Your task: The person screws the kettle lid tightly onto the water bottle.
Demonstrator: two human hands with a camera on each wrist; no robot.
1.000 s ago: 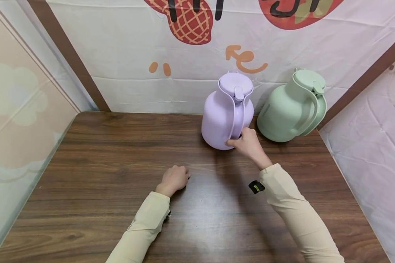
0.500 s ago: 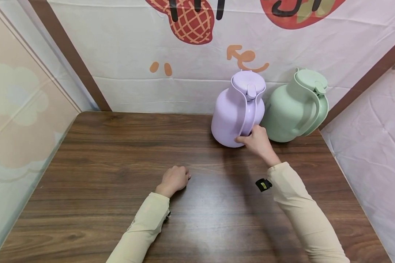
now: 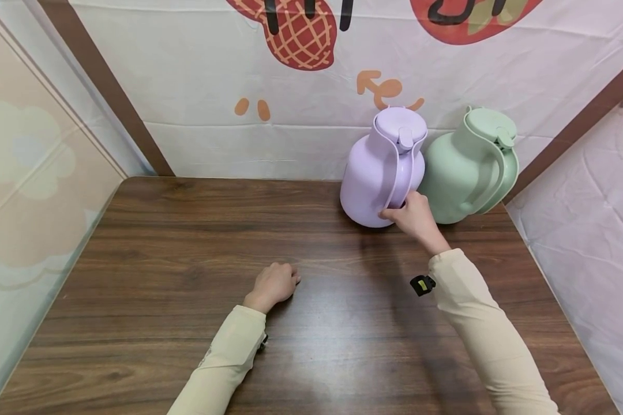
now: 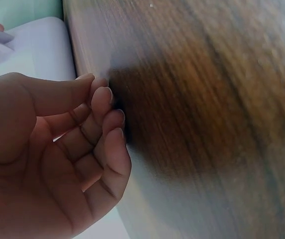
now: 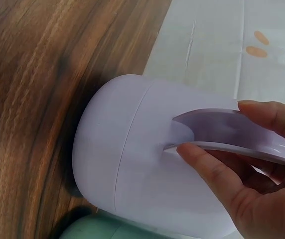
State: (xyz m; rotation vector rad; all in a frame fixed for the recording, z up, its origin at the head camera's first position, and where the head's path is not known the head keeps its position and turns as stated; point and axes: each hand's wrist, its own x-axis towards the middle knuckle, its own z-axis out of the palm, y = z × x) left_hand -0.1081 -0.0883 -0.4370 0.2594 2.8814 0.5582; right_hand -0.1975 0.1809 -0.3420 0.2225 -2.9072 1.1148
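Observation:
A lilac insulated jug (image 3: 366, 184) with a round lid stands at the back of the wooden table, its handle turned toward the front right. Near the handle's lower end my right hand (image 3: 415, 219) holds it, with thumb and fingers on either side. In the right wrist view, the digits of my right hand (image 5: 262, 184) lie along the two edges of the wide handle (image 5: 222, 127). Behind and right of the lilac jug is a mint green jug (image 3: 454, 173), which it partly overlaps in the head view. My left hand (image 3: 274, 283) rests on the table, fingers loosely curled around nothing.
The brown wooden table (image 3: 176, 248) meets a printed fabric wall (image 3: 202, 138) at the back. Another fabric wall (image 3: 592, 230) runs along the right side, and one more stands on the left. A small black device (image 3: 423, 284) sits at the right wrist.
My right hand has moved the lilac jug to the right and slightly back, up close to the green jug. The left hand and the green jug have stayed in place.

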